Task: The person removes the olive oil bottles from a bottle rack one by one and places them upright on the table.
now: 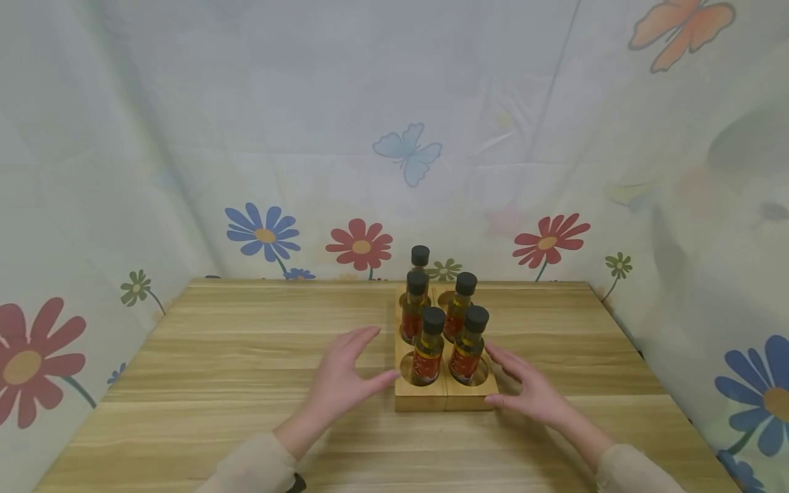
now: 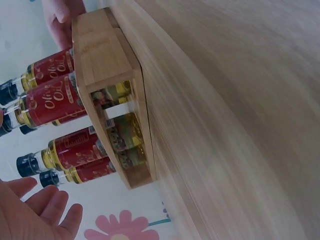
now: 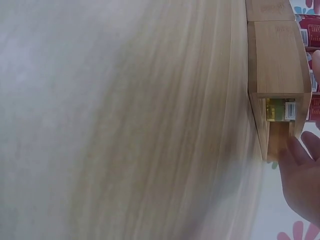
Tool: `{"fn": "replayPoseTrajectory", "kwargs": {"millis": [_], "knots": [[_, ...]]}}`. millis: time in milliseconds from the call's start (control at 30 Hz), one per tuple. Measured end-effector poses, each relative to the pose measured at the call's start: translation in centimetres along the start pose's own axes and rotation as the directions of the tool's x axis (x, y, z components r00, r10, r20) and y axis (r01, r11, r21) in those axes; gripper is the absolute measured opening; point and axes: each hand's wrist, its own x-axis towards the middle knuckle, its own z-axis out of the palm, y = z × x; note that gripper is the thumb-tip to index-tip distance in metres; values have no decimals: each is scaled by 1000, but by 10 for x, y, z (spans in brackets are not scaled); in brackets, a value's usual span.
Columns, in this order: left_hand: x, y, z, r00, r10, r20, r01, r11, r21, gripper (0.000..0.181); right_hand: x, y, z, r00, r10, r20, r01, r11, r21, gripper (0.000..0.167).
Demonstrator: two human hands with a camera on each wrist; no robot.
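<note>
Two wooden racks (image 1: 421, 402) (image 2: 102, 55) (image 3: 282, 60) stand side by side on the table, holding several small black-capped bottles with red labels (image 1: 466, 356) (image 2: 55, 100); the label reads "Olive Oil" in the left wrist view. On the racks' left, my left hand (image 1: 341, 376) (image 2: 35, 212) has its fingers spread and its thumb tip close to the front left corner; whether it touches is unclear. My right hand (image 1: 530, 392) (image 3: 305, 180) lies along the right side, fingers extended at the rack's side and thumb at the front right corner.
The wooden table (image 1: 246, 349) reaches back to a pale curtain (image 1: 308, 123) printed with flowers and butterflies. More curtain hangs at the left and right sides. The racks reach close to the table's back edge.
</note>
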Motion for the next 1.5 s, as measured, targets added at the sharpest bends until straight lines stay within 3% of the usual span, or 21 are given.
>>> {"fn": "replayPoseTrajectory", "kwargs": {"millis": [400, 767, 1233, 1333, 1500], "knots": [[7, 14, 9, 999, -47, 5, 47, 997, -68, 79, 3, 3, 2, 999, -26, 23, 22, 990, 137, 82], [15, 28, 13, 998, -55, 6, 55, 994, -95, 79, 1, 1, 5, 998, -58, -8, 59, 988, 142, 76], [24, 45, 18, 1000, -27, -16, 24, 985, -174, 74, 0, 4, 6, 1000, 10, 14, -12, 990, 141, 77], [27, 47, 19, 999, -28, -23, 23, 978, -208, 72, -1, 3, 5, 1000, 20, 8, -21, 992, 122, 77], [32, 49, 22, 999, -33, -19, 26, 948, -318, 69, -1, 2, 5, 999, 47, -7, -47, 997, 57, 77]]}}
